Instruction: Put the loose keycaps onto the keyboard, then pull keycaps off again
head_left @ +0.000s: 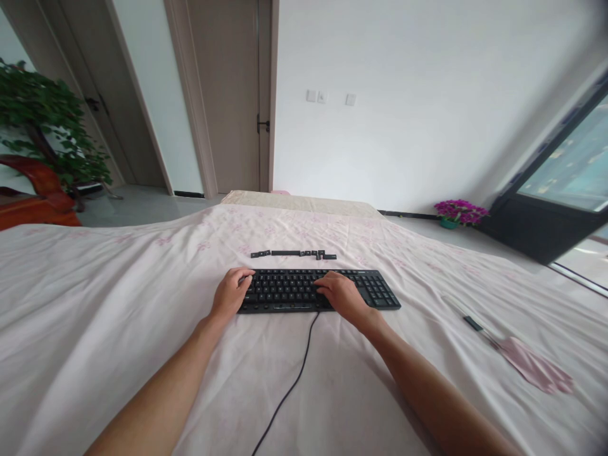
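Observation:
A black keyboard (pixel 289 288) lies flat on the pink bed sheet, its cable (pixel 301 373) running toward me. Along its near edge, the bottom row shows bare sockets instead of keycaps. My left hand (pixel 231 291) grips the keyboard's left end, thumb over the top. Over the right part of the letter keys is my right hand (pixel 339 292), fingers drawn together at the keys; whatever is between its fingertips is too small to make out. Just beyond the keyboard, a long space bar keycap (pixel 285 253) and several small keycaps (pixel 311 253) lie in a row.
To the right, a thin tool with a dark grip (pixel 473 323) lies on the sheet beside a pink cloth (pixel 536 366). Past the bed are a potted purple flower (pixel 460 213), a leafy plant (pixel 47 120), a wooden chair (pixel 38 193) and a closed door (pixel 228 95).

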`<action>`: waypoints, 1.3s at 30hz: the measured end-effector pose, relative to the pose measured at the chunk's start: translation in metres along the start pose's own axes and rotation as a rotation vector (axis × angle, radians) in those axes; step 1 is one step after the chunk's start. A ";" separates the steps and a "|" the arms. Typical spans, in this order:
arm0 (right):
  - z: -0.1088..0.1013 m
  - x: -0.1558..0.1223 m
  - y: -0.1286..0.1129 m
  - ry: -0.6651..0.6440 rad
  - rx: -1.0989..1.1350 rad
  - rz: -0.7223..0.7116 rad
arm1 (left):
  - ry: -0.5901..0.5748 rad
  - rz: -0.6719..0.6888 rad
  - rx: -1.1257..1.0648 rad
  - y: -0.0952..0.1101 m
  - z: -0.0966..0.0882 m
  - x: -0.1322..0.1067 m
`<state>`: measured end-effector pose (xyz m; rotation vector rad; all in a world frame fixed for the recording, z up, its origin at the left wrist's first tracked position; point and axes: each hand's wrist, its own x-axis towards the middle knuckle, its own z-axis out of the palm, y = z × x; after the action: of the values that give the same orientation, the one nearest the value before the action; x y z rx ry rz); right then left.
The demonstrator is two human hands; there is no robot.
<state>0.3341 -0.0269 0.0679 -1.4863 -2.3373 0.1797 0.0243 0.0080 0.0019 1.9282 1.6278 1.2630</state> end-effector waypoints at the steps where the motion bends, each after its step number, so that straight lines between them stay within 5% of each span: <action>1: 0.001 -0.002 0.002 0.019 0.014 -0.006 | 0.002 0.001 0.001 0.000 0.000 0.000; 16: 0.013 -0.024 0.000 0.078 -0.121 -0.029 | 0.000 0.017 0.014 -0.004 0.002 0.001; 39: 0.010 -0.034 -0.026 -0.080 -0.500 -0.104 | 0.000 0.036 0.042 -0.005 0.003 0.001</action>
<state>0.3207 -0.0678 0.0585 -1.5830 -2.6441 -0.4093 0.0229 0.0115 -0.0030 1.9907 1.6395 1.2523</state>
